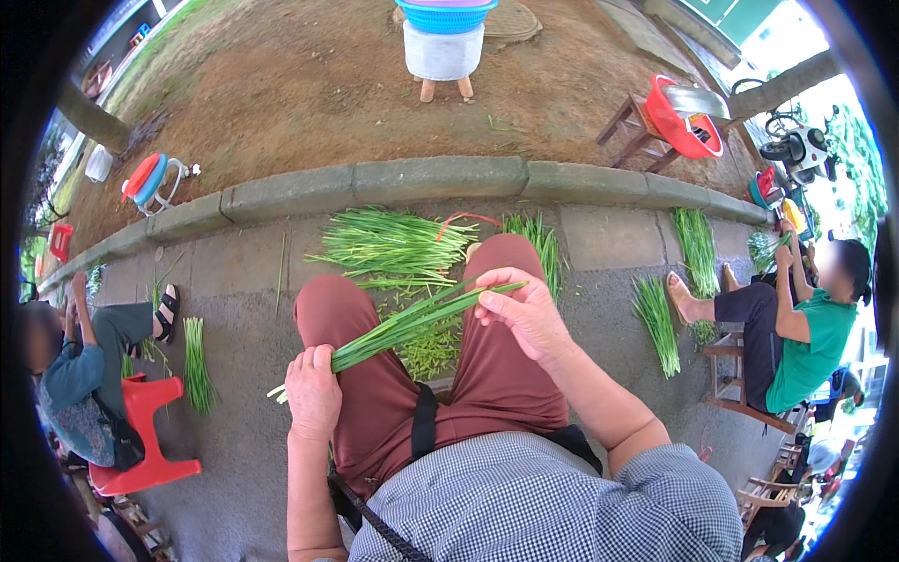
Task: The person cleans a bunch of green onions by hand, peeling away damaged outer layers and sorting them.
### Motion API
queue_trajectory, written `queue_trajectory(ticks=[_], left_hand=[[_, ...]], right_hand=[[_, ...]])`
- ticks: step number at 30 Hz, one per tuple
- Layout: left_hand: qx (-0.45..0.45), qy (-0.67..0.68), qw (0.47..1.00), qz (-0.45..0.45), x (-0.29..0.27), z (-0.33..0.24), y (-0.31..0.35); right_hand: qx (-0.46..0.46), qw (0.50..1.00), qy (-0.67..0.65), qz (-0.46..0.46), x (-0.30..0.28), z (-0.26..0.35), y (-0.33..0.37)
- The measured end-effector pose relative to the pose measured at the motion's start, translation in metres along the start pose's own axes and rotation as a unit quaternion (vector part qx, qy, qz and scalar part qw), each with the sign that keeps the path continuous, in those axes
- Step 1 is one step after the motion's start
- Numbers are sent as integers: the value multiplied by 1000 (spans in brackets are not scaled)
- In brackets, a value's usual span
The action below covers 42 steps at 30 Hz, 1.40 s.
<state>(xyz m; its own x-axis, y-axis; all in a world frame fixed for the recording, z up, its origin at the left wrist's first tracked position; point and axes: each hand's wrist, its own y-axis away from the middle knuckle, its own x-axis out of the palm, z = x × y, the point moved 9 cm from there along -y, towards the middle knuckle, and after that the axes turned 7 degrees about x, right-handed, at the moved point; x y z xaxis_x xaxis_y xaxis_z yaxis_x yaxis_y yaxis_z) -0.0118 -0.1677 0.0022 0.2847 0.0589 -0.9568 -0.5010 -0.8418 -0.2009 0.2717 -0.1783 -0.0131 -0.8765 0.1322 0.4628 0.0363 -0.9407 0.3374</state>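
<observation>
Bunch of green stalks (403, 335): centre of frame, slanting up to the right. Left hand (314, 391), left of centre, is clenched round it near the pale ends, which protrude leftward. Right hand (524, 314) pinches the leafy end. Larger pile (389, 239) lies upper centre.

So your trousers (515, 262) are looking like matt cloth, your shirt (562, 496) is showing woven cloth too, those leaves (403, 337) are looking smooth, the red chair (152, 426) is passing for shiny plastic, and the kerb (431, 183) is looking like rough stone.
</observation>
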Motion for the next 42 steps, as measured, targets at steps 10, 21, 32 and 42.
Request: queue_trajectory(ticks=[10,21,32,42], left_hand=[[-27,-25,999,24,-5,24,6],[-57,-38,998,17,-16,39,13],[-88,-42,995,-2,-17,54,25],[-169,423,884,106,14,72,31]], right_hand=[[-30,952,303,-25,-11,21,1],[-235,802,549,-18,33,32,2],[-105,991,-69,-43,2,3,-43],[-136,895,423,45,36,-21,-34]])
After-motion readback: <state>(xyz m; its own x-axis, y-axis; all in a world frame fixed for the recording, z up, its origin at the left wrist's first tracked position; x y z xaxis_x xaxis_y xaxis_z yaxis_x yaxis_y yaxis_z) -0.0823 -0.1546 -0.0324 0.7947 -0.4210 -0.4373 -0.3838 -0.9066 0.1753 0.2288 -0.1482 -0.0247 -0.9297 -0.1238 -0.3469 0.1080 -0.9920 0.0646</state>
